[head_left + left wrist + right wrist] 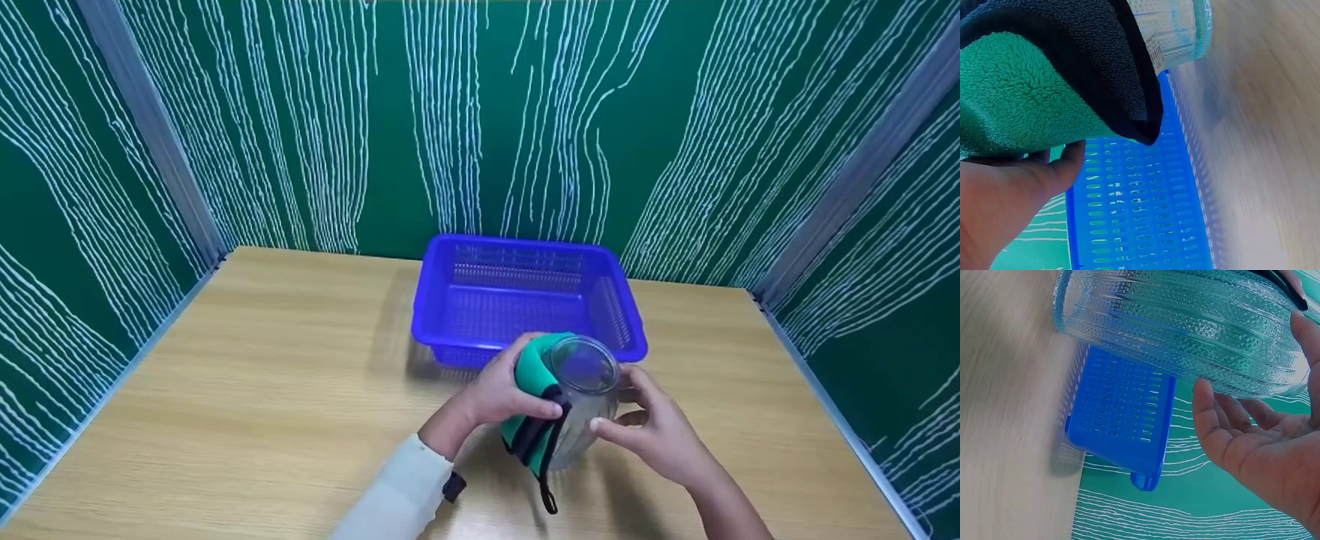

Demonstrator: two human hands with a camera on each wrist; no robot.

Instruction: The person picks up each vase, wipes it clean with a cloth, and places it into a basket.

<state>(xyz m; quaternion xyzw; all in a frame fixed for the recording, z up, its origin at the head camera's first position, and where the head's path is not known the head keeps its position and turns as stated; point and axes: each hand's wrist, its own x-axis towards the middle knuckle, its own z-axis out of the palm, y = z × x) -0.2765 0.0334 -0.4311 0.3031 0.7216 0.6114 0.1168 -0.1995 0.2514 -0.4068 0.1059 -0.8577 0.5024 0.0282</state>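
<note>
A clear glass jar (581,420) with a textured, ribbed body stands upright between the hands, in front of the basket. My right hand (664,435) holds its right side, thumb at the near side and fingers round the back; in the right wrist view the fingertips meet the glass (1185,332) near one end. My left hand (495,386) grips a folded green cloth (532,371) with black edging, thumb on top, against the jar's left side. A dark grey reverse side of the cloth shows in the left wrist view, where a barcode label (1155,55) is visible on the jar.
Behind the jar sits a blue perforated plastic basket (517,296) on the wooden table (285,375). Green panels with white wavy lines (390,150) enclose the back and sides. A small black item (454,486) shows beside the left sleeve.
</note>
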